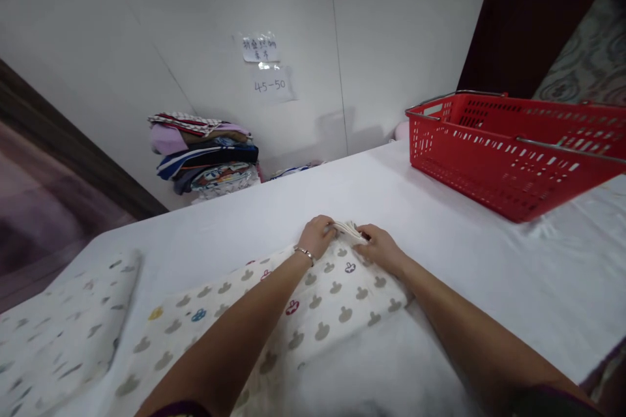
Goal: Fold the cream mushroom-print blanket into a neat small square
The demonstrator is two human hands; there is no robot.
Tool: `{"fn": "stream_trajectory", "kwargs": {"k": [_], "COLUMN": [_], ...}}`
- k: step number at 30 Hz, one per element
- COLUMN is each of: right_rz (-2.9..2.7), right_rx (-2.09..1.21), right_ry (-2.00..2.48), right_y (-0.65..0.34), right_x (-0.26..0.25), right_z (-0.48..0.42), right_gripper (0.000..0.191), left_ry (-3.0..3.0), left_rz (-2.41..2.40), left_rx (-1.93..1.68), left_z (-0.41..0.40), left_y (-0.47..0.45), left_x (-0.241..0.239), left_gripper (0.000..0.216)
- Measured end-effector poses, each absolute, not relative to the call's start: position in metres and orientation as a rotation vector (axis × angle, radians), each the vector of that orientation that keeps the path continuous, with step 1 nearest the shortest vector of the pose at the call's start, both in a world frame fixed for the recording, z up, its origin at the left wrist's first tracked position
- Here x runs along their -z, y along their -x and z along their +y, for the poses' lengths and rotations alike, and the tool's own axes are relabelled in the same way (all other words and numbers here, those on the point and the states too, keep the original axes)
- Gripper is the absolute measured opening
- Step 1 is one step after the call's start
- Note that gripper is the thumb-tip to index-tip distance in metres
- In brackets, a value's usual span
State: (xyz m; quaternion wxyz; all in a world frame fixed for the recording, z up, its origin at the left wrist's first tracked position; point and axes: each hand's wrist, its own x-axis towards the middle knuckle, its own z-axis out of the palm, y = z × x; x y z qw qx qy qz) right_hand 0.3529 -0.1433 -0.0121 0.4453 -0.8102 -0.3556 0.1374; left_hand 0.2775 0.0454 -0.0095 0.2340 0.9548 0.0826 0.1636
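A cream cloth with a grey mushroom print and a few coloured mushrooms lies spread over the white table. At its far edge, several layers are bunched together and slightly raised. My left hand, with a bracelet at the wrist, pinches this layered edge from the left. A short way to the right, my right hand grips the same edge between thumb and fingers. Part of the cloth is hidden beneath my left forearm.
To the left lies a folded white cloth with small dark marks. A red plastic basket with metal handles stands at the right. Behind the white table, folded clothes are stacked by the wall. Handwritten paper signs hang there.
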Motion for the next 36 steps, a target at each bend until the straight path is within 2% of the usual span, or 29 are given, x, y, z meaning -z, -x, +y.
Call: {"fn": "stream_trajectory", "kwargs": {"k": [5,8,12,16,19,22,28,34,36], "right_rz": [-0.604,-0.370,-0.218,-0.208,-0.206,-0.183,-0.152,-0.154,-0.154], "right_rx": [-0.662,-0.794,-0.795,-0.757,-0.754,-0.760,-0.752,-0.803,-0.813], "right_ry": [1.732,1.532,1.419,1.450,1.469,1.460,1.353,1.270,1.281], "right_y": [-0.363,-0.368,-0.375,-0.380,-0.380,-0.379,-0.376,-0.377,-0.377], "right_x": [0.014,0.016,0.023,0.030,0.031,0.029,0.025,0.024,0.023], "right_z": [-0.140,-0.139,-0.136,-0.133,-0.132,-0.131,-0.130,-0.130,-0.129], "right_gripper": [0.036,0.040,0.036,0.035,0.038,0.040,0.034,0.030,0.033], "left_ry": [-2.452,-2.319,-2.267,-2.264,-2.136,-2.125,-2.199,-1.666,-1.713], "left_rz": [0.136,0.188,0.335,0.264,0.134,0.201,0.309,0.123,0.111], "left_rx": [-0.364,-0.256,-0.170,-0.056,0.179,0.374,0.338,0.607,0.617], "left_z": [0.051,0.051,0.053,0.054,0.056,0.059,0.064,0.064,0.062], "left_y": [-0.281,-0.290,-0.304,-0.309,-0.311,-0.320,-0.335,-0.316,-0.317], "left_x": [0.011,0.014,0.014,0.001,-0.013,-0.019,-0.013,-0.033,-0.038], "left_gripper": [0.011,0.018,0.038,0.024,0.029,0.029,0.027,0.041,0.041]}}
